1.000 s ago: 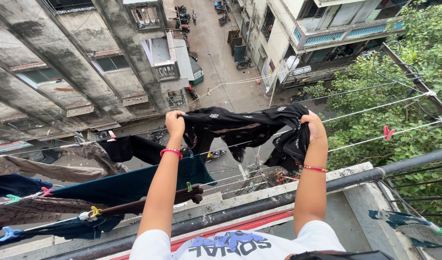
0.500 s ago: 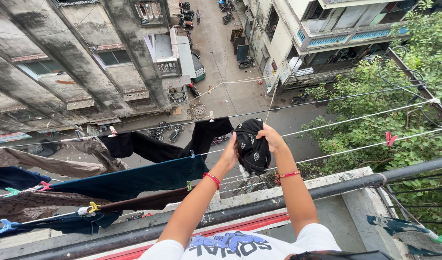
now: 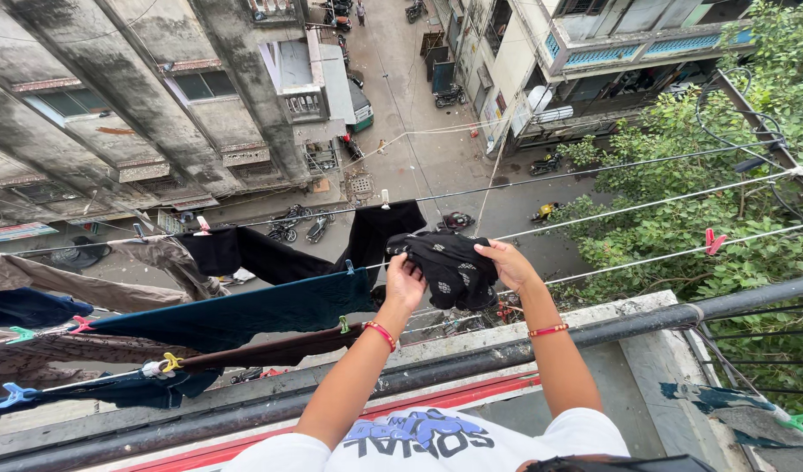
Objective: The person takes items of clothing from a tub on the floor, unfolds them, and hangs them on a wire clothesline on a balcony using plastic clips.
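Nearest runs one dark balcony rail (image 3: 471, 363), crossed by two forearms, each with one red bangle. Past it, the left hand (image 3: 405, 281) and the right hand (image 3: 507, 260) both clutch one bunched black patterned cloth (image 3: 443, 265), held over the washing lines (image 3: 681, 201) beside a hanging teal cloth (image 3: 244, 313). Three lines stretch rightward; one pink peg (image 3: 712, 241) sits there. Compared with half a second ago, the bundle sits lower and looser, the hands slightly apart. One street (image 3: 419, 114) lies far below.
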